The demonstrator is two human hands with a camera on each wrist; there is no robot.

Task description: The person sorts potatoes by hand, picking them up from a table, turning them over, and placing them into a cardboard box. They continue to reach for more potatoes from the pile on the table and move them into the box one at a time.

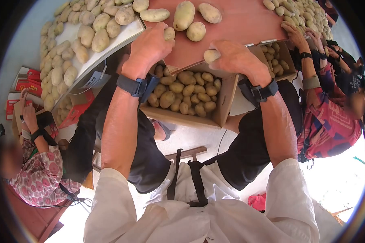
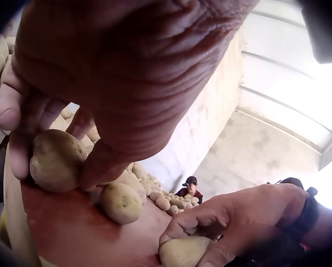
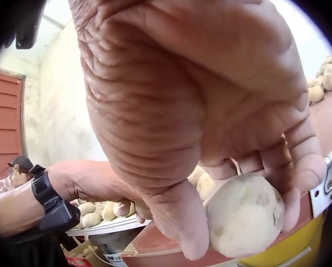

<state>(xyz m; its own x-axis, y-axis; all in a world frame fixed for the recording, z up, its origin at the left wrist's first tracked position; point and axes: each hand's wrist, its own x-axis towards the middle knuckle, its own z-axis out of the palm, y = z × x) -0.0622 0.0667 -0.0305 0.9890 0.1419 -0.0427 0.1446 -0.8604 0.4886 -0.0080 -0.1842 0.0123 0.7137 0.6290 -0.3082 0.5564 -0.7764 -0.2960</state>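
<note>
Over the near edge of the red tabletop (image 1: 247, 29), the left hand (image 1: 152, 45) grips a small potato (image 1: 169, 33); in the left wrist view that potato (image 2: 57, 161) sits between thumb and fingers. To its right, the right hand (image 1: 236, 57) pinches another potato (image 1: 211, 55), seen close up as a pale round potato (image 3: 245, 216) in the right wrist view. Several loose potatoes lie on the red top beyond the hands, among them a large one (image 1: 184, 15) and a rounder one (image 1: 196, 31).
Below the table edge stands a cardboard box (image 1: 224, 101) of potatoes. A white table (image 1: 121, 34) at the left carries a heap of potatoes, and another heap (image 1: 300, 14) lies at the far right. People sit on both sides; a second box (image 1: 290, 75) is at the right.
</note>
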